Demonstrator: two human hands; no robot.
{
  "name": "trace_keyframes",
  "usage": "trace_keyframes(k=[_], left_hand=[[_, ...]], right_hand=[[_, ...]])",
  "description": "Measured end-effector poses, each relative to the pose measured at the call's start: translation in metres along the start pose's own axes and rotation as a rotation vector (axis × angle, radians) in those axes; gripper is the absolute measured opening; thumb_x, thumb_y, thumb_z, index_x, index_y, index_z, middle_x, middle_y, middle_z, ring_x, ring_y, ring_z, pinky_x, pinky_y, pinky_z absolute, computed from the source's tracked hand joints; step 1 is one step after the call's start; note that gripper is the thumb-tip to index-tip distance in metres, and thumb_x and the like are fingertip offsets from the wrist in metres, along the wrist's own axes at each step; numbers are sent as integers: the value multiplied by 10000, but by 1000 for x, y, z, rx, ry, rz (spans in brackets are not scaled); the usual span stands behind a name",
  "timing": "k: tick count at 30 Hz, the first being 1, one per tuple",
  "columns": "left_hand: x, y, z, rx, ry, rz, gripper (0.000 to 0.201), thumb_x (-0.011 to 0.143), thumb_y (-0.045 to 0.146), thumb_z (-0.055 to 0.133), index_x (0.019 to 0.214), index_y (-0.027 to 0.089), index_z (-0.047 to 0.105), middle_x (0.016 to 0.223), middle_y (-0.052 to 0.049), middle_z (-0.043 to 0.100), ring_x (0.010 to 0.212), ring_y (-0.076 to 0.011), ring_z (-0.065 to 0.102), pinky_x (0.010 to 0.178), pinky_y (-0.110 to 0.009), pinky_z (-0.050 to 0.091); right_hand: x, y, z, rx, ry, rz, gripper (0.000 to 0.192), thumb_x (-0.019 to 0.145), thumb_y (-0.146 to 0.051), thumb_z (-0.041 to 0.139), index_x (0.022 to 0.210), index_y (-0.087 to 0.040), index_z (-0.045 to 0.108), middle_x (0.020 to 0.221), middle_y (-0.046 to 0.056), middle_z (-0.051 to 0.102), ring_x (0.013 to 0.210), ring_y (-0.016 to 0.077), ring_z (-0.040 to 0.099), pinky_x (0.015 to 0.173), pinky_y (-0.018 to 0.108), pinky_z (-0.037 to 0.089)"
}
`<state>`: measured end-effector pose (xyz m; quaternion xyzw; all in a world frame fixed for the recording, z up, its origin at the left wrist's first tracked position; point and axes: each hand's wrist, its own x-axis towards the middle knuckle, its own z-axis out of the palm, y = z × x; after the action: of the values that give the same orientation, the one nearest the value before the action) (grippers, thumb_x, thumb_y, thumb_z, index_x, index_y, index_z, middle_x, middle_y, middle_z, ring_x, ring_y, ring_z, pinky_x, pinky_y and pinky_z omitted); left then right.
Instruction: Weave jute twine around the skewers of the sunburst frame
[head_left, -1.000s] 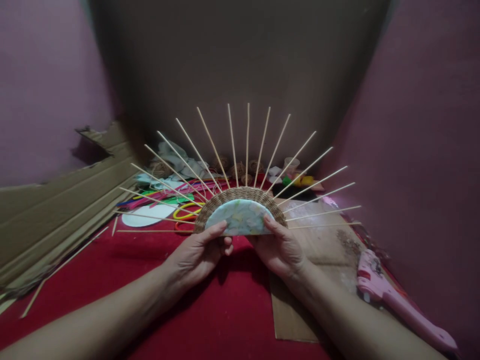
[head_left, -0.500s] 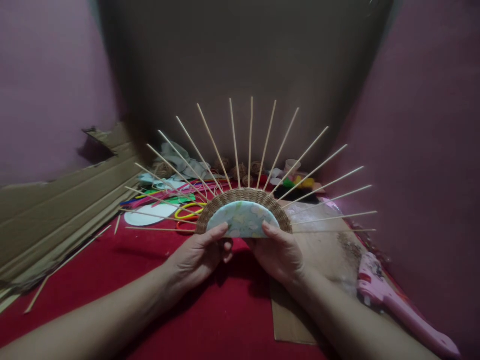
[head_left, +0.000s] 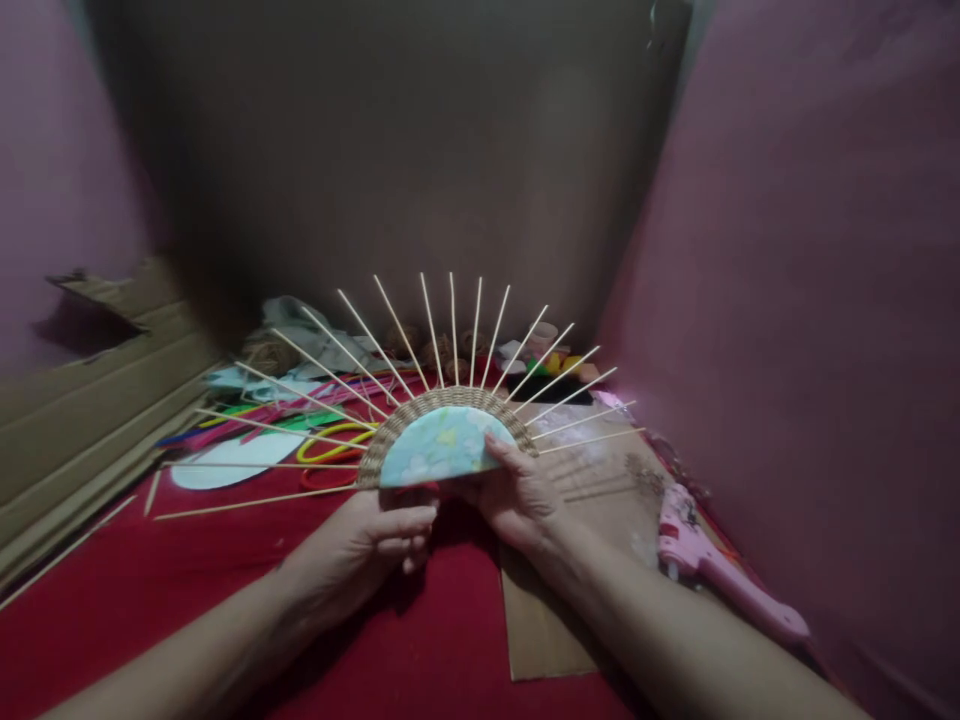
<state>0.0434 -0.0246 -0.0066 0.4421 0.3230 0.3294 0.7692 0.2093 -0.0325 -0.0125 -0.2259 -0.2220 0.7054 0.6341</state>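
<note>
I hold the half-round fan base of pale flowered paper with a woven brown rim (head_left: 439,445) upright over the red cloth-covered floor (head_left: 225,590), out in front of my chest, so that its thin wooden skewer ribs (head_left: 450,330) spread up and outward, free of the clutter behind. My right hand (head_left: 517,490) is closed on the base's lower right corner, thumb laid over the paper face, and it seems to bear most of the weight. My left hand (head_left: 379,540) sits just under the straight bottom edge with its fingers curled; I cannot tell whether they pinch the edge or merely steady it from below. Holding it by the bottom edge keeps my fingers off the weave. Half a second ago the left thumb lay up on the paper face; now that hand is lower, beneath the edge. The whole fan has come down and to the left in my view, and its ribs look shorter. The pink plastic glue gun (head_left: 720,570) lies near the right edge of the floor cloth, beside a flat brown cardboard sheet (head_left: 540,630), and bright foam strips and loops (head_left: 315,430) lie behind the fan.
</note>
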Motion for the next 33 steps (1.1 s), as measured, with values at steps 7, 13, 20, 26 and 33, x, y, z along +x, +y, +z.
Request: trace_keyframes(k=[7, 13, 20, 26, 33], left_hand=[[-2, -1, -1, 30, -45, -89, 163, 751, 203, 679, 848, 123, 577, 504, 37, 473, 427, -60, 415, 421, -178, 333], [-2, -5, -5, 58, -44, -141, 183, 734, 220, 686, 857, 130, 586, 501, 29, 509, 425, -84, 445, 403, -192, 337], [0, -6, -6, 54, -58, -100, 215, 696, 179, 703, 879, 124, 605, 511, 24, 523, 427, -75, 460, 418, -196, 357], [-2, -3, -2, 45, -86, -94, 231, 626, 116, 702, 839, 119, 612, 613, 25, 537, 448, -60, 465, 412, -193, 381], [-1, -5, -3, 46, -102, -80, 220, 663, 161, 680, 863, 118, 599, 528, 19, 527, 414, -70, 453, 405, -192, 383]], right_hand=[[3, -2, -4, 15, -4, -20, 310, 673, -297, 747, 930, -153, 652, 857, 61, 712, 805, 214, 632, 797, 404, 519], [3, -3, -3, 52, -12, 17, 340, 652, -289, 761, 937, -145, 643, 820, 59, 709, 796, 219, 636, 798, 414, 523], [2, -2, -3, 50, -18, 28, 302, 684, -251, 740, 943, -118, 657, 854, 73, 720, 794, 208, 643, 743, 368, 546], [0, -1, -3, 36, -33, 12, 265, 687, -204, 734, 930, -128, 660, 879, 55, 715, 821, 204, 641, 781, 369, 533], [-3, -2, -1, 8, -74, 12, 307, 706, -204, 718, 997, -138, 644, 891, 68, 709, 864, 223, 639, 833, 400, 510]])
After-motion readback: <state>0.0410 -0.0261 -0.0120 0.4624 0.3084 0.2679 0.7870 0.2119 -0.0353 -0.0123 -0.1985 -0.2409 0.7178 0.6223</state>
